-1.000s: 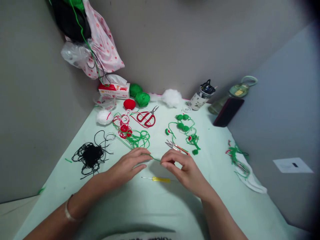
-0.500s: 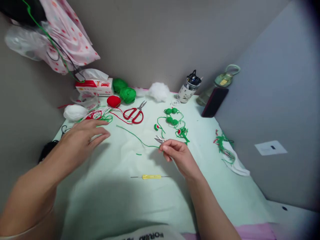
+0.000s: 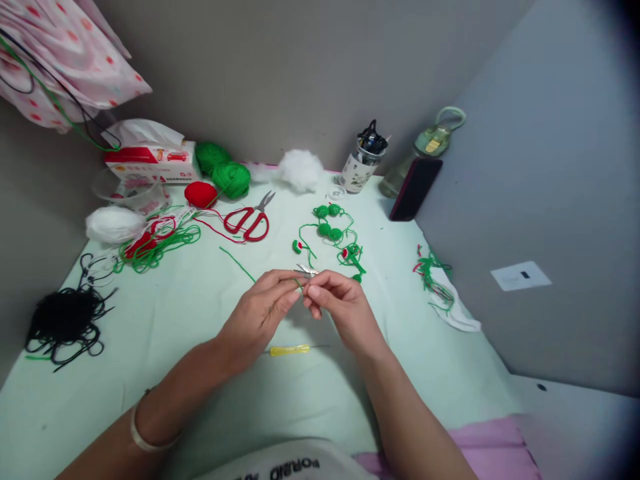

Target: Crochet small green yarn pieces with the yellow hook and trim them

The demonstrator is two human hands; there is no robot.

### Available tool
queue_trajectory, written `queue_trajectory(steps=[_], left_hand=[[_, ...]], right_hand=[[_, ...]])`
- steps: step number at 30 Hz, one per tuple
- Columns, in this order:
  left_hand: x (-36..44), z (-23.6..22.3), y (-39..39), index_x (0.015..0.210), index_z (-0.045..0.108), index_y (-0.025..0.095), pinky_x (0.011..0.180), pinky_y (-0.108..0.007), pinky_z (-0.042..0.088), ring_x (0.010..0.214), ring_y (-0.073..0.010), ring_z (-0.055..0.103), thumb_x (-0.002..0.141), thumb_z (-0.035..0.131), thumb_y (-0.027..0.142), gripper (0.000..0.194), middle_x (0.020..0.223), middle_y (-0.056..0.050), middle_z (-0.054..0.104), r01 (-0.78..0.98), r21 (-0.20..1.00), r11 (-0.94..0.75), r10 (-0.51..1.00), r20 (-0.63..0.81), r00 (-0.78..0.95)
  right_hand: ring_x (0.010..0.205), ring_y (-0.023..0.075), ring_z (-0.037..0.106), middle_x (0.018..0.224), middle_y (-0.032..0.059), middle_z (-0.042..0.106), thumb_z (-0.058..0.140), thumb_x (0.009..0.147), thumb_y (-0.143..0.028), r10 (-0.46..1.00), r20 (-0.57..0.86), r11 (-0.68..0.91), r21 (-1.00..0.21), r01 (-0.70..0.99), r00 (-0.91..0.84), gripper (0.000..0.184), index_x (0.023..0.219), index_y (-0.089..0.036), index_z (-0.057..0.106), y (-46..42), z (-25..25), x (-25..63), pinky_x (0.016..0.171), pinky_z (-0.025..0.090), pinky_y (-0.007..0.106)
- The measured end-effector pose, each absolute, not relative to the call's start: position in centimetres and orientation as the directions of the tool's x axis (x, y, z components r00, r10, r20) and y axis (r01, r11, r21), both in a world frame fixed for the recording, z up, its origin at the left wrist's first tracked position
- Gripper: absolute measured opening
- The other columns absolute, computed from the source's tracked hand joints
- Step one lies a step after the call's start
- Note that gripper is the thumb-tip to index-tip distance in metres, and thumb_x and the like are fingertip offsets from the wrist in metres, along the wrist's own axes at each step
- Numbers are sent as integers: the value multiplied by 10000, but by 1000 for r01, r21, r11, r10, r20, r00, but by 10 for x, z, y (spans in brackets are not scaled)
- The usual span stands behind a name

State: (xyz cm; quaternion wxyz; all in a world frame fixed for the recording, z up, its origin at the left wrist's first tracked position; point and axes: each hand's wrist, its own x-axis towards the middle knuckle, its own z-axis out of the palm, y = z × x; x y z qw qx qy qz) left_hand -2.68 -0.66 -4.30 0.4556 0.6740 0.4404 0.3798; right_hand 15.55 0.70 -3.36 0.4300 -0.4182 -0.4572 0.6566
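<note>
A strand of green yarn (image 3: 237, 264) runs over the cloth into my left hand (image 3: 260, 310) and on to my right hand (image 3: 343, 303). My left thumb and fingers close on it, and my right fingertips pinch it close by, almost touching the left. Just behind the fingertips show the blades of small snips (image 3: 306, 269); their handles are hidden by my right hand. Nearer my body lies a crochet hook with a yellow handle (image 3: 290, 350). Beyond the hands sit small green crocheted balls (image 3: 330, 232) with yarn tails.
Red-handled scissors (image 3: 257, 223) lie farther back. On the left are a green yarn tangle (image 3: 160, 250), black yarn (image 3: 65, 320) and a white yarn ball (image 3: 115, 225). Along the back stand a tissue box (image 3: 175, 163), green yarn balls (image 3: 231, 179), white stuffing (image 3: 301, 171), a pen cup (image 3: 361, 167) and a phone (image 3: 416, 190).
My left hand went left, and the green yarn tangle now lies farther left, apart from the single strand. The hand has returned to the strand beside my right hand. The view has shifted right.
</note>
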Motion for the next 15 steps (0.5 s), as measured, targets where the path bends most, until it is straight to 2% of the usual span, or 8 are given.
queue_trajectory(steps=[1,3,5,7,8,10,12,15], left_hand=[[-23,-44,-8,989,744,212,1096,-382,409,1195,-236,578,1009,482,359,301,1233,-90,662,167,979,-118,959,69,276],[-14,-47,-11,1003,752,206,1056,-374,449,1102,-223,620,992,529,379,283,1125,-81,702,-72,994,86,982,-72,172],[-9,-49,-12,1013,753,198,931,-351,516,930,-198,645,963,588,383,253,940,-55,716,-320,916,242,970,-215,117],[-9,-52,-11,959,755,192,825,-301,533,823,-165,626,938,632,369,217,843,-28,692,-464,836,293,955,-278,103],[-11,-54,-11,915,755,190,803,-275,527,808,-150,615,930,647,359,201,837,-20,684,-482,827,289,956,-280,93],[-17,-57,-10,870,752,195,797,-237,506,809,-129,606,924,661,340,180,855,-9,683,-421,874,242,968,-244,51],[-22,-60,-11,903,761,210,775,-222,491,775,-119,599,933,652,329,165,825,4,683,-264,946,188,982,-190,21],[-26,-64,-14,1009,771,220,742,-230,488,741,-123,603,950,622,306,182,786,10,676,-16,994,109,994,-108,24]], right_hand=[[540,87,529,676,-11,667,763,821,-383,952,-142,-193,-966,-169,-272,209,766,-193,698,5,-33,152,550,445,237],[553,90,533,676,-11,657,768,815,-377,961,-121,-159,-978,-139,-249,209,742,-193,700,1,-32,146,557,457,239],[562,92,535,671,-13,647,769,812,-380,967,-101,-129,-986,-106,-234,207,745,-193,711,-2,-31,141,558,465,236],[547,85,536,689,-15,646,759,822,-368,970,-81,-103,-991,-82,-229,186,767,-194,725,-3,-32,139,540,464,230],[540,81,542,715,-13,653,750,831,-354,971,-71,-91,-993,-76,-228,164,789,-197,733,-3,-32,139,531,466,227],[543,80,570,771,-5,668,727,852,-321,973,-55,-70,-996,-61,-223,120,837,-204,747,-2,-33,140,541,488,231],[558,86,592,779,-1,668,714,863,-300,975,-51,-62,-997,-44,-218,101,869,-208,753,-2,-34,141,563,508,237],[543,79,558,719,-16,632,704,871,-283,972,-55,-67,-997,-44,-227,89,866,-208,751,-3,-34,142,531,472,219]])
